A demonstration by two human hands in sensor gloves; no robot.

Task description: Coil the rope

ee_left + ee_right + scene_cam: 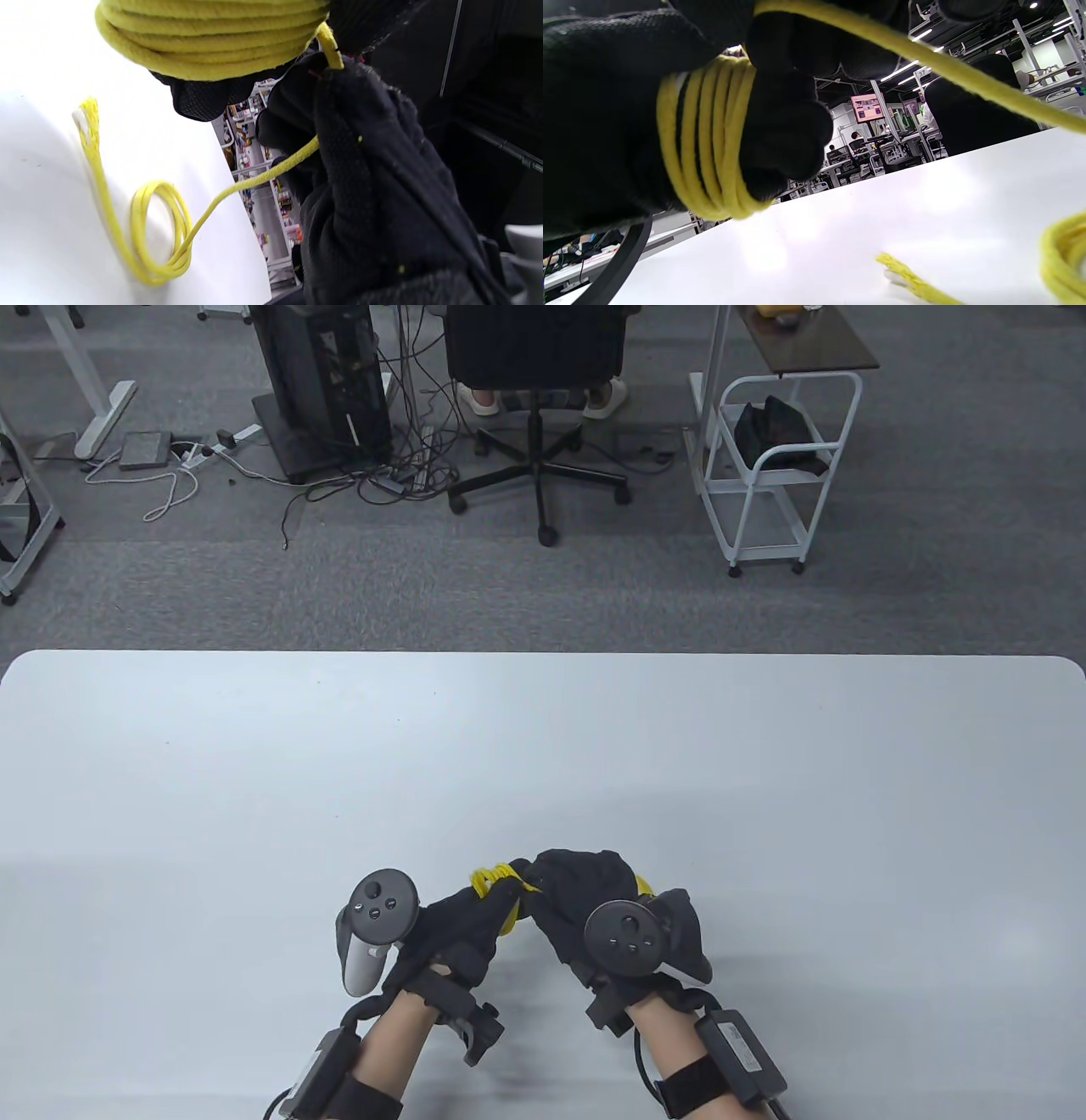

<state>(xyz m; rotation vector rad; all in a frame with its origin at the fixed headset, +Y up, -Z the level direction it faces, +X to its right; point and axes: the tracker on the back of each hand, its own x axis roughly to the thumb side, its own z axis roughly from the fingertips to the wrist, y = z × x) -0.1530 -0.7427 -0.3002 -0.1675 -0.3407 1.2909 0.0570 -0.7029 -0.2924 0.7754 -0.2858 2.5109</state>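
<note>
A yellow rope [492, 878] shows between my two hands near the table's front edge. Several turns of it are wound around my left hand's [458, 925] fingers, seen as a coil in the left wrist view [203, 38] and the right wrist view [712, 140]. My right hand [585, 891] is right beside the left and pinches the strand leading off the coil [326, 46]. From there the strand drops to the white table [543, 746]. The loose tail [144, 224] lies there in a small loop, ending in a frayed tip [908, 277].
Beyond the table's far edge, on the grey carpet, stand an office chair [534, 356], a computer tower [322, 381] with cables, and a white cart [772, 466]. The table's far edge [543, 653] runs across the middle of the view.
</note>
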